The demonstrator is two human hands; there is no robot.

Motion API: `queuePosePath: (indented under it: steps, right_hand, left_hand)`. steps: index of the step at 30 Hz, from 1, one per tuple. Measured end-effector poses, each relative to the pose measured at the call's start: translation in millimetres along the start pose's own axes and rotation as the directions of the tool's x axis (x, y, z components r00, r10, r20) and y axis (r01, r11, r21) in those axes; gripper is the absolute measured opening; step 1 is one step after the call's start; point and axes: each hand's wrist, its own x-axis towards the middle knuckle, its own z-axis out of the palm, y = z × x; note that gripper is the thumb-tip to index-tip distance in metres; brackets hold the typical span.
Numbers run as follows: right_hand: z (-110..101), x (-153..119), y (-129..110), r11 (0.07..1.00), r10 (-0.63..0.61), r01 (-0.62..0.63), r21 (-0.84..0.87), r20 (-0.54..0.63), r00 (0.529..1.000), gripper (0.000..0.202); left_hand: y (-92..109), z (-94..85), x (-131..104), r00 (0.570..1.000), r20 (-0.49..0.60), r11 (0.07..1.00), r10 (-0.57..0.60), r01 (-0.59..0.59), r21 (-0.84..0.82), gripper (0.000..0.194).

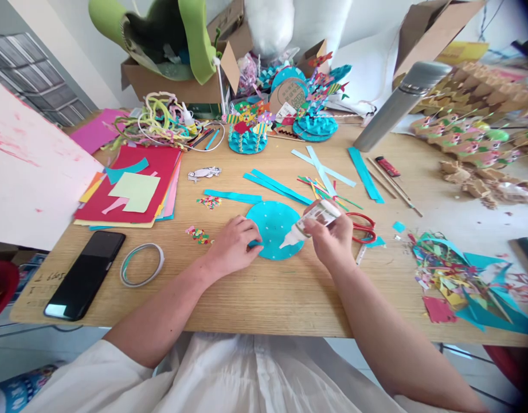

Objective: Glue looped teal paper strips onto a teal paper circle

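Note:
A round blue disc (272, 221) with small white dots lies flat on the wooden table (246, 304). My left hand (237, 244) is at the disc's left edge, its fingers bent and closed on that edge. In my right hand (335, 238) is a white glue bottle (321, 215), tilted down to the left, with its nozzle just over the disc's lower right part. Behind the disc lie blue paper strips (276, 186). Red-handled scissors (363, 227) rest beside my right hand, partly hidden by it.
At the left are a black phone (85, 275), a tape roll (142, 265) and coloured paper sheets (160, 172). Finished-looking paper crafts (247, 135) stand at the back near a grey flask (397, 109). Paper scraps (461, 275) are heaped at the right.

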Motion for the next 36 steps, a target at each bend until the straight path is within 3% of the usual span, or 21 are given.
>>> queuePosePath:
  steps: [2, 5, 11, 16, 20, 23, 30, 36]
  right_hand:
    - [-6.0, 7.5, 4.3, 0.99, 0.054, -0.038, 0.139, -0.111, 0.992, 0.022]
    - [-16.0, 18.5, 10.9, 0.948, 0.14, -0.078, 0.309, -0.183, 0.973, 0.023]
    - [-25.3, 29.5, 18.1, 0.861, 0.274, -0.128, 0.492, -0.238, 0.932, 0.026]
    - [-23.0, 30.8, 16.6, 0.817, 0.313, -0.172, 0.55, -0.172, 0.934, 0.027]
    - [-20.8, 31.9, 15.1, 0.766, 0.388, -0.195, 0.613, -0.199, 0.9, 0.03]
    - [-19.0, 32.3, 13.8, 0.748, 0.414, -0.218, 0.627, -0.185, 0.891, 0.032]
    - [-16.1, 32.2, 11.2, 0.801, 0.367, -0.245, 0.547, -0.124, 0.922, 0.035]
    - [-20.0, 32.1, 16.1, 0.805, 0.426, -0.39, 0.448, 0.023, 0.905, 0.032]
  left_hand:
    - [0.3, -0.3, 0.1, 1.0, -0.025, 1.0, 0.008, -0.009, -0.014, 0.001]
    - [0.0, -1.5, 0.8, 0.996, -0.093, 0.999, 0.003, -0.006, -0.033, 0.003]
    - [-6.3, 0.2, 1.9, 0.979, -0.205, 1.0, -0.024, 0.026, 0.007, 0.009]
    - [-12.5, 4.4, 0.7, 0.98, -0.197, 0.996, 0.018, 0.001, 0.094, 0.012]
    - [-13.6, 6.0, -0.3, 0.985, -0.17, 0.989, 0.018, 0.008, 0.15, 0.017]
    - [-13.4, 6.9, -0.8, 0.987, -0.16, 0.984, 0.003, 0.026, 0.178, 0.02]
    - [-14.2, 10.2, -2.0, 0.991, -0.126, 0.976, -0.049, 0.075, 0.206, 0.03]
    - [-9.5, 7.5, -2.6, 0.992, -0.115, 0.973, -0.057, 0.081, 0.217, 0.032]
